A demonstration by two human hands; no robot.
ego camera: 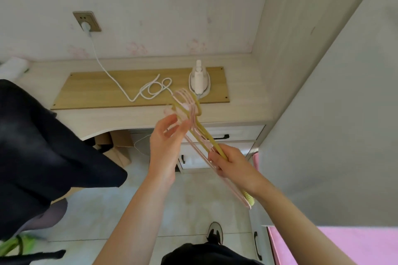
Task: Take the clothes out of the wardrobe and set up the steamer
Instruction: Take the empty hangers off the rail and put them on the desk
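Where the scene closes on the right, we see a tall grey panel (336, 135) running from near to far, its far edge just beside the desk's right end. On the left a heap of dark clothes (43, 146) hangs over something hidden, one corner jutting toward the middle. Between the two lies open floor, and both arms reach across it.

The desk (107, 118) spans the far wall. One wooden board (90, 90) lies flat on it, set back from the near edge, with a bare strip all round. Under the desk at the right we count two drawers (243, 132) with black handles, and one cardboard box (116, 146) left of them.

The hangers (200, 133) form a tight bundle over the desk's near edge, hooks pointing far. We are sure of one yellow; the pink ones are several, too blurred to count. The right hand (232, 165) grips the bundle low down, fingers curled round it. The left hand (165, 142) is open, fingers loosely spread, their tips at the hangers' necks; we cannot tell whether they touch.

One steamer (199, 80) stands upright on the board's right end, just beyond the hooks. Its one white cord (150, 90) loops on the board and runs to the plug (86, 27) in the single wall socket (87, 17).
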